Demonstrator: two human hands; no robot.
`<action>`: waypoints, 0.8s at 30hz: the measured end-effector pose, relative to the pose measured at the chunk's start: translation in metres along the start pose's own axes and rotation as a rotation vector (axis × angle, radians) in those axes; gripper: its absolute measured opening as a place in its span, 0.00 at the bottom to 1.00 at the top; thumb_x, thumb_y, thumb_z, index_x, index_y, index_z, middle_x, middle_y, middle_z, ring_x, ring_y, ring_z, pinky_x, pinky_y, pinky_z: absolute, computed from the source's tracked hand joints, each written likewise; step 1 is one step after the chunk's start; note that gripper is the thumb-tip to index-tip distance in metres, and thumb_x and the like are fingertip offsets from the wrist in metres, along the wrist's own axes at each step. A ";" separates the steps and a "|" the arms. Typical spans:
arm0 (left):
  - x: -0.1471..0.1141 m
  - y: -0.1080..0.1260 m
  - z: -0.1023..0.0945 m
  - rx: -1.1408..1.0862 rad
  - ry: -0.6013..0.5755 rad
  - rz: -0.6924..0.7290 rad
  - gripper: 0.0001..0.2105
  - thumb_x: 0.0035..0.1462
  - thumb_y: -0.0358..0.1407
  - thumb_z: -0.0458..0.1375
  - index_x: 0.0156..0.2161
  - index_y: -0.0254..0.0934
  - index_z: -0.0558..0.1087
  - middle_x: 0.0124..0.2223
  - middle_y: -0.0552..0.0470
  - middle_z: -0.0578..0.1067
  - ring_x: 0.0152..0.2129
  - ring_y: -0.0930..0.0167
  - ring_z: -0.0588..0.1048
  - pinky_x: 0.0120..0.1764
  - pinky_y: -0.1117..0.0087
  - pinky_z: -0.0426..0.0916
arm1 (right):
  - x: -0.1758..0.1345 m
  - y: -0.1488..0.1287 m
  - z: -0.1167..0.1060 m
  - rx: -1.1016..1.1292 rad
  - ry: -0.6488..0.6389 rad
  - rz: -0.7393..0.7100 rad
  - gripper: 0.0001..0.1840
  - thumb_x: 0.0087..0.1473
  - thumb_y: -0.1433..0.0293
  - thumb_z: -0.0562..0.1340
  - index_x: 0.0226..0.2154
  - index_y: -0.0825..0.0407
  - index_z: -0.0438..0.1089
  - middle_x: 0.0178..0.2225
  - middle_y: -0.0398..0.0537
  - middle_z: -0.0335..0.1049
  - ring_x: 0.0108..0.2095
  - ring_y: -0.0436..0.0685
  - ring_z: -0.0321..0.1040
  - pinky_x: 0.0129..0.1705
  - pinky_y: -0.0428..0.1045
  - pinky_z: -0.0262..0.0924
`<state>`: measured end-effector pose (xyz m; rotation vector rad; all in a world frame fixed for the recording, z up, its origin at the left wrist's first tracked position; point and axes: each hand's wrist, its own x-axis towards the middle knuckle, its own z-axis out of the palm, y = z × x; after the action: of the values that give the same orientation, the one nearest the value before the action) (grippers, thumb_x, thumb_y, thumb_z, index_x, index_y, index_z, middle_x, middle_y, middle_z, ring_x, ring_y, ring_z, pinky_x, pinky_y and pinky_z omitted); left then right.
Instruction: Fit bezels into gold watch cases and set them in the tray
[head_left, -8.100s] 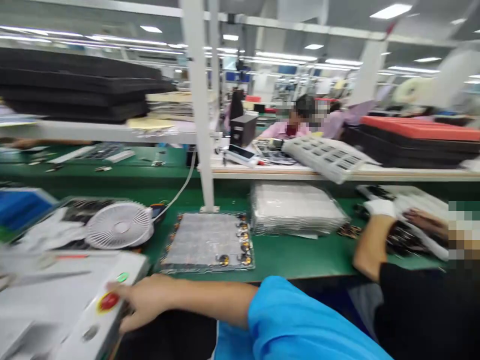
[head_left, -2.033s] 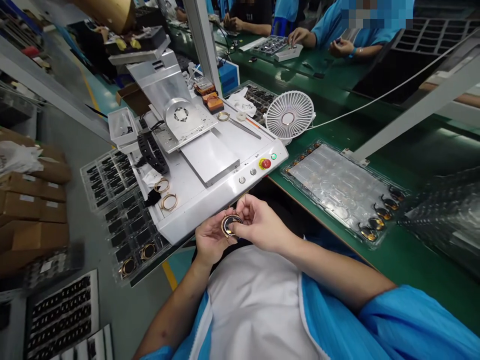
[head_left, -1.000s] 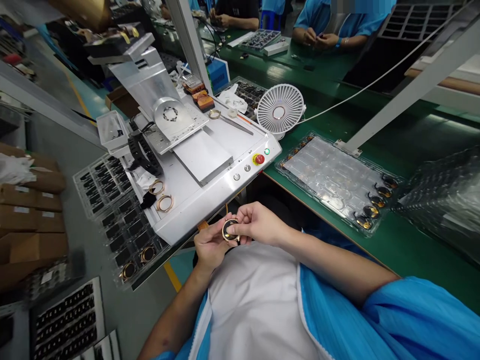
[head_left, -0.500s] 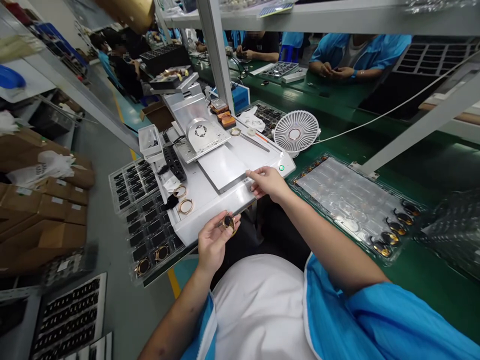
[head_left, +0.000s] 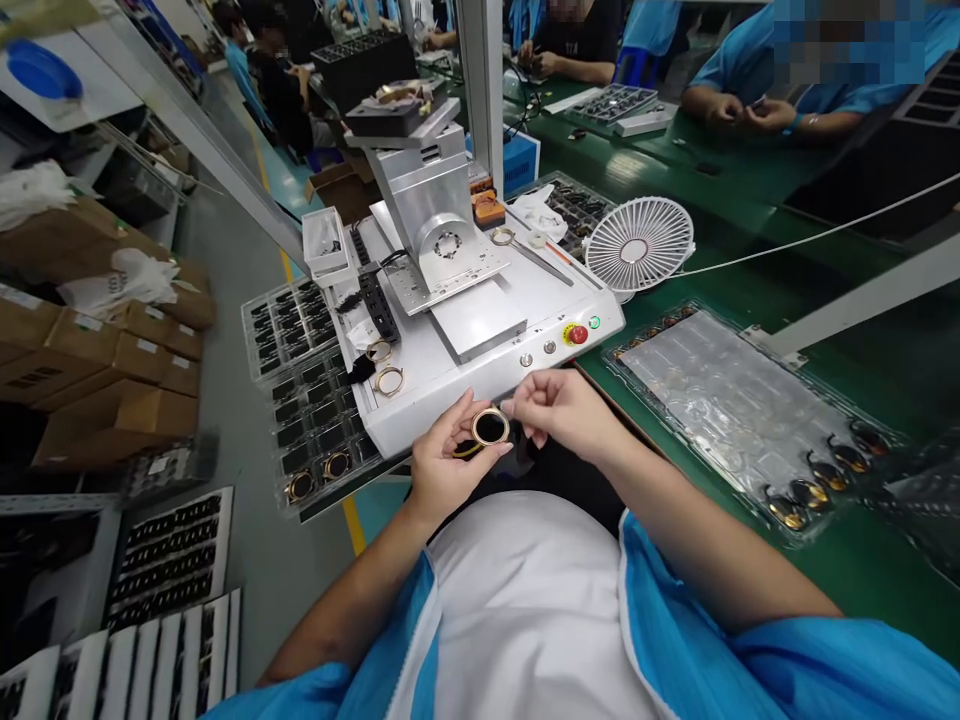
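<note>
My left hand [head_left: 442,460] grips a round watch case [head_left: 491,427] with a gold rim and a black face, held between thumb and fingers in front of my body. Close by on its right, my right hand [head_left: 566,415] has its fingers curled and pinched near the rim; whether it touches the case or holds something small is unclear. Both hands are just below the front edge of a white machine [head_left: 442,385]. On that machine's left corner lie two gold rings [head_left: 389,381], next to a small black cloth-like piece [head_left: 362,370].
The machine has a metal fixture [head_left: 446,240], a flat plate [head_left: 480,320] and a red emergency button [head_left: 576,335]. A clear tray [head_left: 322,430] of black parts stands left, another tray [head_left: 720,400] with several gold-and-black parts right. A white fan [head_left: 637,245] stands behind. Co-workers sit opposite.
My right hand has come off the machine's front edge and moved down-left beside the watch case. The case now faces up in my left hand; the machine's buttons are uncovered.
</note>
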<state>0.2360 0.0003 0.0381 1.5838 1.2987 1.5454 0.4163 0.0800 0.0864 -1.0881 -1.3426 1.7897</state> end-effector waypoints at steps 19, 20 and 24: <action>-0.002 -0.002 0.007 0.101 0.019 0.002 0.32 0.51 0.33 0.74 0.61 0.39 0.73 0.53 0.42 0.83 0.46 0.60 0.84 0.49 0.60 0.82 | -0.004 0.019 0.008 -0.059 -0.003 0.027 0.27 0.39 0.51 0.78 0.27 0.52 0.68 0.19 0.40 0.70 0.17 0.47 0.62 0.18 0.42 0.55; -0.002 -0.004 0.009 0.085 -0.001 0.007 0.33 0.51 0.33 0.74 0.62 0.39 0.73 0.53 0.42 0.83 0.46 0.60 0.84 0.50 0.60 0.82 | -0.005 0.021 0.006 -0.026 -0.028 0.041 0.28 0.39 0.50 0.78 0.29 0.53 0.69 0.21 0.41 0.70 0.18 0.47 0.63 0.19 0.42 0.57; 0.001 -0.017 0.019 0.069 -0.168 0.029 0.36 0.52 0.33 0.73 0.66 0.42 0.69 0.59 0.41 0.78 0.51 0.59 0.82 0.57 0.56 0.78 | -0.024 0.034 -0.025 -0.044 0.001 0.049 0.29 0.43 0.45 0.73 0.30 0.52 0.69 0.23 0.41 0.69 0.21 0.49 0.63 0.22 0.45 0.60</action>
<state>0.2500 0.0111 0.0202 1.7428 1.2528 1.3644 0.4488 0.0608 0.0565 -1.1541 -1.3717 1.8025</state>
